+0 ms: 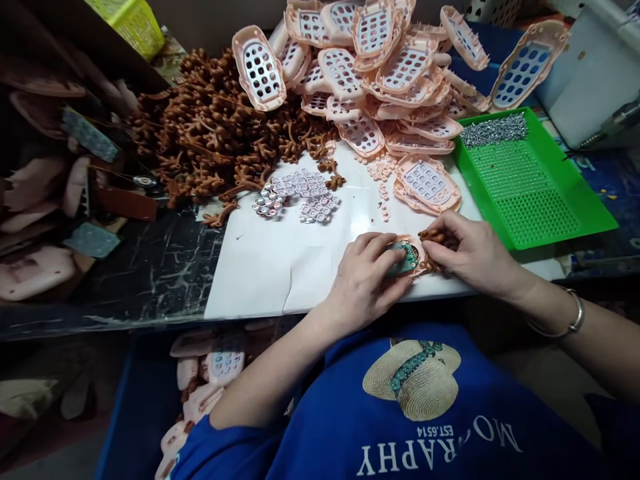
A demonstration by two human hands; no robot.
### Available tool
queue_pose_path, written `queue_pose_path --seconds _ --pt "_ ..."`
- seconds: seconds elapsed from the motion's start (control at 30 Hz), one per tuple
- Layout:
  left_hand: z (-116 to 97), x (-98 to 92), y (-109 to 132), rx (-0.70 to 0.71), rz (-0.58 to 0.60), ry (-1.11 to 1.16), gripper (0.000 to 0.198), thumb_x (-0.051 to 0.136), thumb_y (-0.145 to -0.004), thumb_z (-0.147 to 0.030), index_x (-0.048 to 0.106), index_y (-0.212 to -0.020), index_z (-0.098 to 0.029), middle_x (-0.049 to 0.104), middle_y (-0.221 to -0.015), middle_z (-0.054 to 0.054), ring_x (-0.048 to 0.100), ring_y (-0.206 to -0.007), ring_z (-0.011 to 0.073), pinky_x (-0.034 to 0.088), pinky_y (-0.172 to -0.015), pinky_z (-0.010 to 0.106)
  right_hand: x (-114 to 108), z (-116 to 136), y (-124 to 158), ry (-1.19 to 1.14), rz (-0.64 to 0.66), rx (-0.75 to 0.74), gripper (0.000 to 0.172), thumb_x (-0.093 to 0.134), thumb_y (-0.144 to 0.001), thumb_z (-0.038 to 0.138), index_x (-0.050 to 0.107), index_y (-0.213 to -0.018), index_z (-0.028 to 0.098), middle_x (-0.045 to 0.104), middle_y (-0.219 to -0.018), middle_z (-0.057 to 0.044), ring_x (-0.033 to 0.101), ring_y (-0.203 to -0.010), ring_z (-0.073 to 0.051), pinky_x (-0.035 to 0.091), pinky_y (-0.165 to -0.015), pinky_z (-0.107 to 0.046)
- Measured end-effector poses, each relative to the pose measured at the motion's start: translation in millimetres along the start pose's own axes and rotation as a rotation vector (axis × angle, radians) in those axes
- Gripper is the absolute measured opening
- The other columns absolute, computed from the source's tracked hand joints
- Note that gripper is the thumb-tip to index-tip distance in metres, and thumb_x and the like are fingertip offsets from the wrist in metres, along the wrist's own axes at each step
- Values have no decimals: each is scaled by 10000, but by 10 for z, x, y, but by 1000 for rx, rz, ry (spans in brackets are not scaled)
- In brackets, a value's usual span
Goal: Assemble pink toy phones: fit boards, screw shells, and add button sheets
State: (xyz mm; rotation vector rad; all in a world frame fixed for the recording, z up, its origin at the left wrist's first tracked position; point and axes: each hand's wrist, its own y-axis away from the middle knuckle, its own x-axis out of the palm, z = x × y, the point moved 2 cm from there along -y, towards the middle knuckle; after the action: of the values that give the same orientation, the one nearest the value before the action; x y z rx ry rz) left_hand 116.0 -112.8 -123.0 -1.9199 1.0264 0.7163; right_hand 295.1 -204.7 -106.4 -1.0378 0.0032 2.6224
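Both hands meet at the front edge of a white sheet [280, 267] on the bench. My left hand [367, 277] curls over a pink plastic shell with a green circuit board [407, 257] in it, fingers pressed on the board. My right hand [470, 250] pinches a brown rubber piece [434, 235] against the shell's right side. Behind them lie small clear keypad sheets [305, 193], a heap of brown rubber pieces [215, 133] and a big pile of pink keypad shells [380, 67].
A green perforated tray [530, 193] holding silver screws [493, 129] at its far end sits to the right. A blue bin [145, 400] with more pink shells stands below the bench. Dark clutter fills the left; a yellow basket [133, 23] is at the back.
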Motion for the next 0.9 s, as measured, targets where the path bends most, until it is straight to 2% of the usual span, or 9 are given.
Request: queue_pose_path --seconds 0.13,0.23,0.4,0.47,0.63,0.9 --pt "15 -15 -9 21 13 26 279 630 -872 -352 590 -1107 -206 625 -1257 128 534 -1154 276 480 -954 461 23 -4 -2 100 -13 -126 114 614 -852 314 577 -854 206 689 -750 -17 637 -642 -146 481 -607 -266" --pt "25 -27 -11 29 20 35 287 629 -873 -347 586 -1117 -203 617 -1262 129 528 -1160 272 478 -962 456 22 -7 -28 82 8 -108 114 623 -843 308 577 -844 203 681 -752 -16 635 -655 -148 479 -619 -269" --pt "11 -28 -12 7 42 16 295 620 -875 -346 587 -1123 -189 579 -1295 156 523 -1169 281 474 -959 460 -12 -67 -116 -199 268 68 146 580 -880 338 600 -892 194 637 -715 12 599 -629 -128 467 -578 -244" --pt "4 -26 -13 -2 48 6 287 614 -876 -351 588 -1116 -197 568 -1303 160 524 -1171 288 473 -956 470 -34 -74 -144 -230 319 95 169 555 -896 352 611 -903 193 619 -705 20 575 -616 -120 451 -571 -239" --pt "4 -18 -10 5 44 -5 281 614 -877 -346 590 -1111 -193 569 -1301 162 516 -1182 289 471 -960 466 -34 -36 -194 -158 303 103 165 566 -871 340 624 -841 189 630 -691 12 569 -633 -128 435 -588 -250" --pt "12 -12 -8 14 38 -16 276 604 -884 -355 602 -1105 -190 577 -1286 148 511 -1174 280 470 -961 454 42 -80 -163 -302 244 181 176 613 -829 358 537 -901 216 593 -664 39 560 -594 -124 420 -551 -244"
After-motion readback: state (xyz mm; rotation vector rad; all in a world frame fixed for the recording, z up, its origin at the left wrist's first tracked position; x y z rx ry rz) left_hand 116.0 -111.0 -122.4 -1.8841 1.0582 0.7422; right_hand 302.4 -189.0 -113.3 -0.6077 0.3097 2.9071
